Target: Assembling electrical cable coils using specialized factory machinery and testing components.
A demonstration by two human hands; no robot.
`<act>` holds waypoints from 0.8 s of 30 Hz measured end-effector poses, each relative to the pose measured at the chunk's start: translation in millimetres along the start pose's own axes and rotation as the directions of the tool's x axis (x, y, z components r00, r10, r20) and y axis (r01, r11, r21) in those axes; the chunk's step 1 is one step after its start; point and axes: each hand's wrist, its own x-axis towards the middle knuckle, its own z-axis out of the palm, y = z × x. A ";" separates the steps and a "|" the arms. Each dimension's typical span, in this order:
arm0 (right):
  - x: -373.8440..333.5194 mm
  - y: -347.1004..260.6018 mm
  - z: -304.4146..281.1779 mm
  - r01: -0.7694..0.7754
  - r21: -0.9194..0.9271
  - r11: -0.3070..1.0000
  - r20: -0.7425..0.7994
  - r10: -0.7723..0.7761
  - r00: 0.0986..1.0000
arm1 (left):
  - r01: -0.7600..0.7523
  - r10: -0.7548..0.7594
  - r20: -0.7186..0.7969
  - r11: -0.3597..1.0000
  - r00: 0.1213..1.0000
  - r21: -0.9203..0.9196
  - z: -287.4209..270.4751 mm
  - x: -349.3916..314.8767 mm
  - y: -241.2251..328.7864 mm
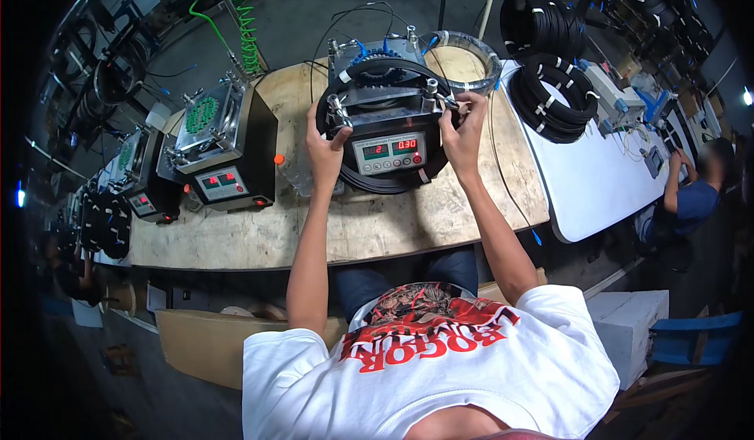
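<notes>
A coil of black cable (385, 184) is held up in front of a bench machine with a lit control panel (389, 153). The panel and part of the metal top (385, 118) show through the ring. My left hand (324, 148) grips the coil's left side, thumb in front and fingers mostly hidden behind. On the opposite side my right hand (463, 132) is closed around the coil, its fingertips near the machine's right metal clamp (431, 87). Close to my left hand stands the left metal clamp (336, 109). Blue-tipped cable ends rise behind the coil.
Two similar machines with green round fixtures stand left, the nearer (208, 126) beside a clear orange-capped bottle (297, 175). A wrapped coil (491, 59) lies behind right on the wooden table (236, 244). More black coils (554, 98) rest on a white table (589, 197), where another person (695, 193) works.
</notes>
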 end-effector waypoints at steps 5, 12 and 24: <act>9.1 -13.0 -4.2 0.143 -0.220 0.965 0.086 -0.127 0.988 | -0.021 0.021 -0.020 1.000 1.000 -0.003 -0.2 2.5 -0.1; 2.0 -21.9 14.2 0.087 -0.304 0.949 0.158 -0.040 0.987 | -0.026 0.026 0.000 0.999 1.000 0.044 -2.7 1.4 4.5; 76.6 -45.9 10.6 0.222 -0.119 0.968 0.283 -0.182 0.942 | -0.027 0.027 0.007 1.000 1.000 -0.001 -5.3 1.7 3.1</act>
